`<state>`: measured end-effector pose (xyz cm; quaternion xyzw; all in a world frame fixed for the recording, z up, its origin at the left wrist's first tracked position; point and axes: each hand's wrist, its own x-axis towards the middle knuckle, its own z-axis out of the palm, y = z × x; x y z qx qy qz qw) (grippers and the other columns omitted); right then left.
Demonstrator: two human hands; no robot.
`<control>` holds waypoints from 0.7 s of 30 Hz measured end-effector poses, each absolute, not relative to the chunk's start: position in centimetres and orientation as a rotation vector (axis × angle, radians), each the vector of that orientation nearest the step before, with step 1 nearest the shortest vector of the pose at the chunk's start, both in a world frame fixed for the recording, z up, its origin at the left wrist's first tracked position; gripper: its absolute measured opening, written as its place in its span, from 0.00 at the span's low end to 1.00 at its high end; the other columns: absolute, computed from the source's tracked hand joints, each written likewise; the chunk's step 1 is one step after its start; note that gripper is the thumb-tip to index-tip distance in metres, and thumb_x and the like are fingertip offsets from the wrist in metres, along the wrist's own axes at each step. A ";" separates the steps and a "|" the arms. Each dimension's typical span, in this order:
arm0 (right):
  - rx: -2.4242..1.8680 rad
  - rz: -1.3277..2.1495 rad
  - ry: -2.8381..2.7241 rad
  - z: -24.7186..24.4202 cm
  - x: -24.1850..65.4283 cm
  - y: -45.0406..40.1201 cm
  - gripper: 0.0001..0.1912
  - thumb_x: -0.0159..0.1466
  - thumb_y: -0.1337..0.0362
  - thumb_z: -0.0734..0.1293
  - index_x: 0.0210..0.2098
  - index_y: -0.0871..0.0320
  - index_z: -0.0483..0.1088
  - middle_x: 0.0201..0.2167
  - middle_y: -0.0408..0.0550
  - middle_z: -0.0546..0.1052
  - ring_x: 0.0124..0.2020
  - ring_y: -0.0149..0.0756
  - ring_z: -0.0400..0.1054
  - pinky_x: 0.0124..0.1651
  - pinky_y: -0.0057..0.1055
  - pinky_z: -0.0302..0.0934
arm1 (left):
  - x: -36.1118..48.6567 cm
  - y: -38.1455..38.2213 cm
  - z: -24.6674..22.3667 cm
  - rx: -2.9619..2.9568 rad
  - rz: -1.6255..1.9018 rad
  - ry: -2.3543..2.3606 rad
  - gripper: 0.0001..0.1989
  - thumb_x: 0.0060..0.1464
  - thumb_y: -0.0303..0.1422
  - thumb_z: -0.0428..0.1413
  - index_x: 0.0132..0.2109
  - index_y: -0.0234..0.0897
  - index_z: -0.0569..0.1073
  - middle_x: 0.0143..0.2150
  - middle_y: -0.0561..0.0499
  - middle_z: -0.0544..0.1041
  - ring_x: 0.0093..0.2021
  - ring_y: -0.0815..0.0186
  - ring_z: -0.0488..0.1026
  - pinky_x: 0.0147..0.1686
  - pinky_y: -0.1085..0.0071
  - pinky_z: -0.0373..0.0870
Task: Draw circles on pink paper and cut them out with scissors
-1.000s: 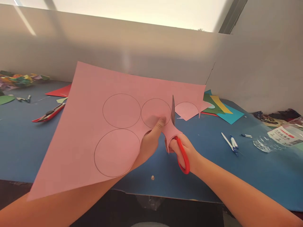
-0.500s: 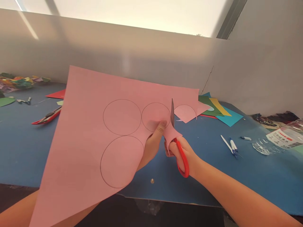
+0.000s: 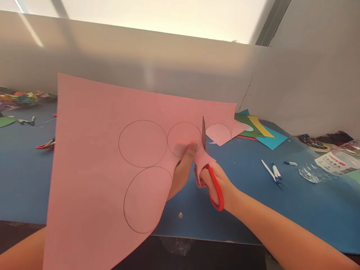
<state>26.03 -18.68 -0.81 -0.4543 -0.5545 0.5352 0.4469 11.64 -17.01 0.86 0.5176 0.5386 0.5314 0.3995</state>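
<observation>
A large pink sheet [image 3: 90, 131] with several drawn circles is held up over the blue table. My left hand [image 3: 184, 167] pinches its lower edge, thumb on the front near the middle circle and the other fingers hidden behind. In my right hand [image 3: 212, 183] are red-handled scissors [image 3: 218, 191]; their blade stands upright against the paper, just right of that circle. A narrow cut flap of the sheet hangs over the right fingers. Part of another circle shows to the right of the blade.
Green, yellow and blue papers [image 3: 272, 138] lie at the back right. Nearer are white-and-blue pens [image 3: 271, 171] and a clear labelled bottle [image 3: 332, 162]. On the left are a red cutter [image 3: 46, 144] and crumpled coloured scraps [image 3: 24, 98]. A small clear bead [image 3: 180, 215] sits near the front edge.
The left part of the pink sheet has swung further left and covers more of the red cutter. Both hands and the scissors have hardly moved.
</observation>
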 end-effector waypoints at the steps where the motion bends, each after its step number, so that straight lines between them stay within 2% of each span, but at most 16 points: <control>1: -1.127 1.326 -1.371 -0.8 26.0 -18.7 0.09 0.53 0.62 0.64 0.22 0.51 0.57 0.21 0.37 0.55 0.24 0.30 0.45 0.26 0.32 0.41 | 11.6 -17.0 0.9 1.304 1.347 1.361 0.27 0.59 0.60 0.64 0.56 0.49 0.82 0.68 0.46 0.78 0.75 0.46 0.68 0.79 0.48 0.57; 9: -1.151 1.353 -1.332 -0.9 26.0 -18.7 0.15 0.54 0.65 0.66 0.24 0.50 0.51 0.24 0.36 0.49 0.25 0.31 0.44 0.26 0.34 0.42 | 11.6 -16.9 1.0 1.307 1.361 1.334 0.22 0.63 0.58 0.62 0.52 0.49 0.82 0.68 0.48 0.79 0.75 0.48 0.68 0.81 0.50 0.49; 15: -1.152 1.374 -1.278 -1.3 25.9 -18.5 0.18 0.54 0.65 0.68 0.25 0.49 0.50 0.25 0.36 0.50 0.24 0.30 0.43 0.26 0.33 0.41 | 11.6 -16.9 0.5 1.296 1.364 1.332 0.24 0.62 0.59 0.62 0.57 0.53 0.80 0.73 0.52 0.74 0.77 0.49 0.64 0.82 0.50 0.48; 17: -1.151 1.381 -1.265 -1.4 26.0 -18.5 0.19 0.54 0.65 0.69 0.26 0.49 0.50 0.24 0.36 0.50 0.24 0.30 0.43 0.26 0.33 0.41 | 11.4 -16.7 0.1 1.288 1.368 1.345 0.24 0.63 0.59 0.62 0.57 0.52 0.80 0.72 0.51 0.75 0.76 0.47 0.66 0.81 0.48 0.52; 21: -1.152 1.419 -1.264 -1.5 26.2 -18.7 0.20 0.56 0.64 0.69 0.26 0.48 0.50 0.22 0.35 0.48 0.23 0.31 0.41 0.25 0.34 0.38 | 11.2 -16.2 -1.0 1.267 1.366 1.378 0.20 0.68 0.56 0.58 0.55 0.51 0.82 0.61 0.50 0.84 0.64 0.47 0.79 0.68 0.49 0.75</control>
